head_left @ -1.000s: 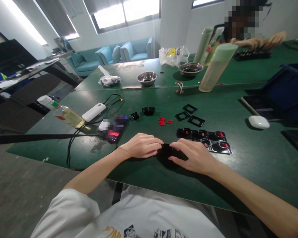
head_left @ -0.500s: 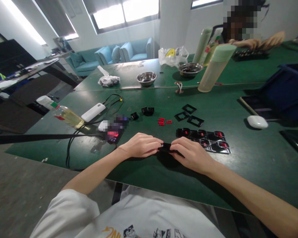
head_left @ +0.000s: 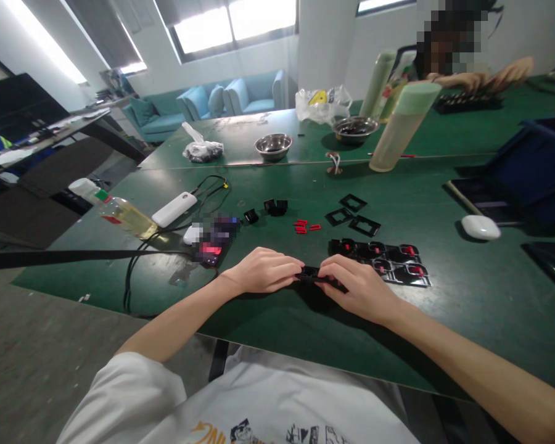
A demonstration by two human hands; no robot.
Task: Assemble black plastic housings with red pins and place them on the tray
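Held the black piece (head_left: pixel 310 274) just below the frame's centre, pinched at opposite ends by fingers of the left hand (head_left: pixel 269 272) and the right hand (head_left: pixel 358 287). Seemed light, stiff, perhaps slippery, and best gripped there.

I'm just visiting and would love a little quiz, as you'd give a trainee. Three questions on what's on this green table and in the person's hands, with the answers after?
1. What do the left hand and right hand hold between them?
A) a steel bowl
B) a black part
C) a plastic bag

2. True or false: the loose red pieces lie to the right of the loose black frames.

3. How many loose black frames lie beyond the right hand?

Key:
1. B
2. False; they lie to the left of them.
3. Three
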